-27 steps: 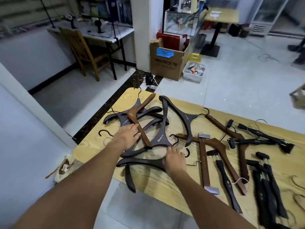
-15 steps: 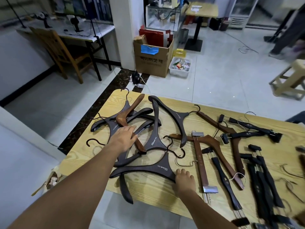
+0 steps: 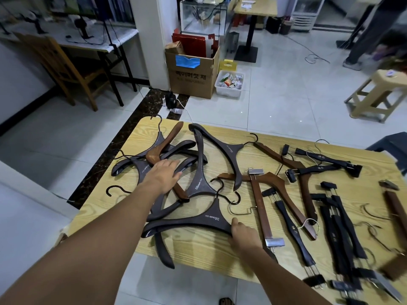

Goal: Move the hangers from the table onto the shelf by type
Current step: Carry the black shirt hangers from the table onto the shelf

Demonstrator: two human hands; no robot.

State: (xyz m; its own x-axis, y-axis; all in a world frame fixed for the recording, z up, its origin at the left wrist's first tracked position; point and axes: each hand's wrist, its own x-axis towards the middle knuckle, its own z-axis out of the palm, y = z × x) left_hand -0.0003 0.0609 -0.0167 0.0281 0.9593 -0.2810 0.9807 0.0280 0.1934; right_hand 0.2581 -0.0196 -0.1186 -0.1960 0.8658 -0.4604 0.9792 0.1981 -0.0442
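Note:
Several dark wide-shouldered hangers (image 3: 199,172) lie piled on the left of the wooden table (image 3: 198,252), with a brown wooden hanger (image 3: 164,146) among them. My left hand (image 3: 163,176) rests flat on this pile, fingers straight. The nearest dark hanger (image 3: 198,221), printed with white lettering, lies at the front. My right hand (image 3: 242,235) grips the right end of its arm, thumb on top. Brown wooden hangers (image 3: 277,183) and black clip hangers (image 3: 339,227) cover the table's right half. No shelf is in view.
One dark hanger arm (image 3: 164,256) overhangs the table's near edge. Beyond the table stand a cardboard box (image 3: 191,73), a white bin (image 3: 229,84), a beige stool (image 3: 378,91) and a wooden chair (image 3: 66,69). A person's legs (image 3: 363,40) are at the far right.
My right hand slid from the neck of the nearest dark hanger to the right end of its arm, towards me. My left hand stayed on the pile. The camera turned slightly left.

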